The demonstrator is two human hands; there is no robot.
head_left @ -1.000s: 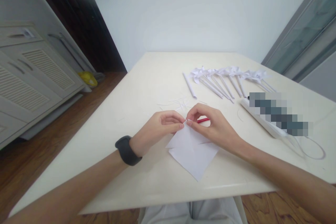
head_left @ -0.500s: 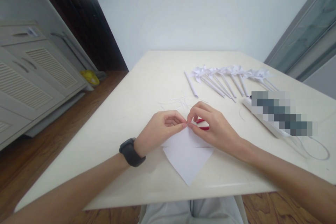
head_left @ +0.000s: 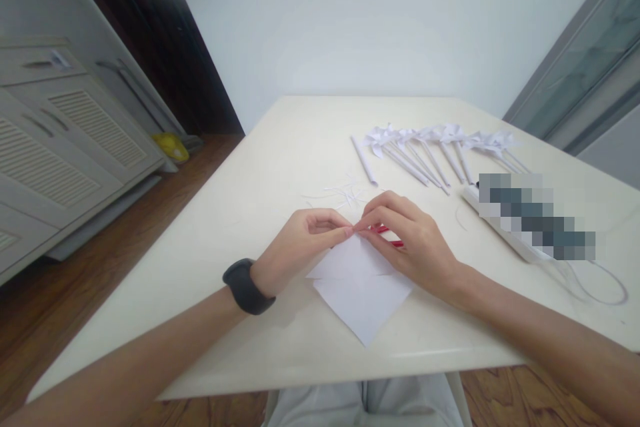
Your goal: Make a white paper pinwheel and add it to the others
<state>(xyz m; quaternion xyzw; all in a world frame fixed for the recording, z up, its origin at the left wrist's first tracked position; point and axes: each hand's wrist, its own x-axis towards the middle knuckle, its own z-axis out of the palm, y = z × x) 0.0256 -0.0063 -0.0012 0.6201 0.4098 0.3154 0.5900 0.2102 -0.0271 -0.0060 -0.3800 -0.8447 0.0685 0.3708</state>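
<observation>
Cream counter point(head_left: 280, 167) fills the room's middle, a white paper sheet point(head_left: 361, 297) lying near its front edge. Since a second ago the sheet has turned slightly; left hand point(head_left: 300, 243) and right hand point(head_left: 413, 243) keep fingers pinched, apparently, on its far corner.

free: table point(head_left: 260, 167) left half | blocked right: pinwheels point(head_left: 430, 147), power strip point(head_left: 505, 230)

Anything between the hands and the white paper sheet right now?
Nothing visible. The left hand and right hand both pinch the top corner of the paper sheet directly. A red pen lies partly under the right hand, beside the sheet.
</observation>
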